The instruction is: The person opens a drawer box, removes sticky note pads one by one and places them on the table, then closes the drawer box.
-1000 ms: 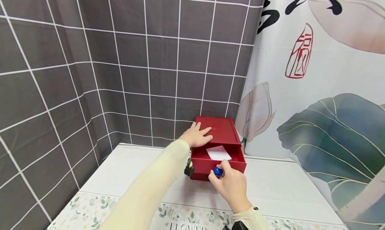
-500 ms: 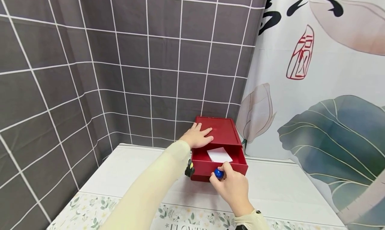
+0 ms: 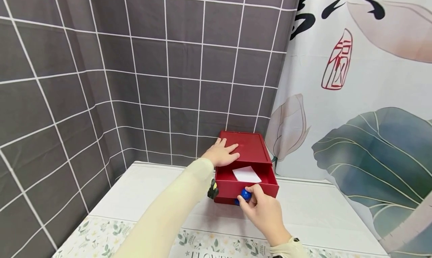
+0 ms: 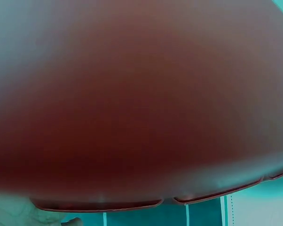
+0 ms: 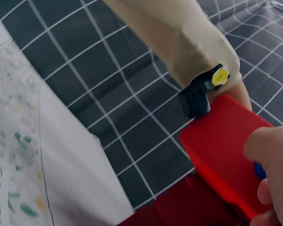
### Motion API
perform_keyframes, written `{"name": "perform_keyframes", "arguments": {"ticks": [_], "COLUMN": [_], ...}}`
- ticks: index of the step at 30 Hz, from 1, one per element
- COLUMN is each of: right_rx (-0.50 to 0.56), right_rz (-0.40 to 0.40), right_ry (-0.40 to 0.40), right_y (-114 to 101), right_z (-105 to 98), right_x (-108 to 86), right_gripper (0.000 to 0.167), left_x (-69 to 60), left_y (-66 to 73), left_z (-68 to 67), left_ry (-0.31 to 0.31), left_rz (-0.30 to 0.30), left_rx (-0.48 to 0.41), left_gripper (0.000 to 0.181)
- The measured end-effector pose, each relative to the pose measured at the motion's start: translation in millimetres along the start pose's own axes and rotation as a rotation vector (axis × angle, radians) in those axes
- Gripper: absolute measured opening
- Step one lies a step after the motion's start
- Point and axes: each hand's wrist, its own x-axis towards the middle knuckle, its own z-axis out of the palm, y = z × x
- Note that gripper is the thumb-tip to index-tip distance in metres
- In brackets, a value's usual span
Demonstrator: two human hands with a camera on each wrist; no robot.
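Behind the bench (image 3: pixel 320 209) we see a dark hanging with a white grid (image 3: pixel 152 63) and, to its right, a white curtain (image 3: pixel 371 74) printed with leaves and petals; a floral strip (image 3: pixel 101 231) runs along the bench's front edge. A pale left sleeve (image 3: pixel 168 209) reaches over from that front edge, hiding part of the bench, and a black wrist device (image 3: pixel 213 190) sits just beside the box's left side. The red box (image 3: pixel 249 147) stands near the bench's back edge, its flat top framed by a raised rim. Its drawer (image 3: pixel 225 188) is pulled partway out toward the front edge, with a white sheet (image 3: pixel 246 174) slanting inside. Our left hand (image 3: pixel 221 153) rests on the top, fingers spread; our right hand (image 3: pixel 263 210) pinches the round, glossy blue knob (image 3: pixel 246 194) on the drawer front between thumb and finger. A second bit of blue below it is mostly covered, so we cannot tell its shape. The left wrist view is largely blurred dark red.
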Motion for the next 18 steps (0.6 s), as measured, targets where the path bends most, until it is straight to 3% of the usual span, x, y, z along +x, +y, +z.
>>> {"name": "perform_keyframes", "arguments": {"ticks": [5, 8, 12, 15, 18], "right_rx": [0.033, 0.021, 0.014, -0.035, -0.093], "right_rz": [-0.128, -0.244, -0.373, -0.387, -0.381], "right_ry": [-0.004, 0.049, 0.151, 0.161, 0.071], "right_y": [11.7, 18.9, 28.5, 33.8, 39.1], "right_z": [-6.1, -11.5, -23.9, -36.6, -47.1], "right_x": [0.5, 7.3, 27.2, 48.9, 72.9], "right_gripper": [0.032, 0.040, 0.033, 0.026, 0.013], "left_x": [0.9, 0.8, 0.5, 0.7, 0.8], "left_y": [-1.6, -2.3, -2.2, -1.7, -1.1], "left_z": [0.5, -0.5, -0.9, -0.1, 0.3], "left_ry": [0.004, 0.001, -0.002, -0.002, -0.003], "left_rz": [-0.001, -0.003, -0.004, -0.006, -0.005], "left_rx": [0.010, 0.004, -0.004, -0.001, 0.006], "left_gripper": [0.064, 0.064, 0.064, 0.064, 0.063]}}
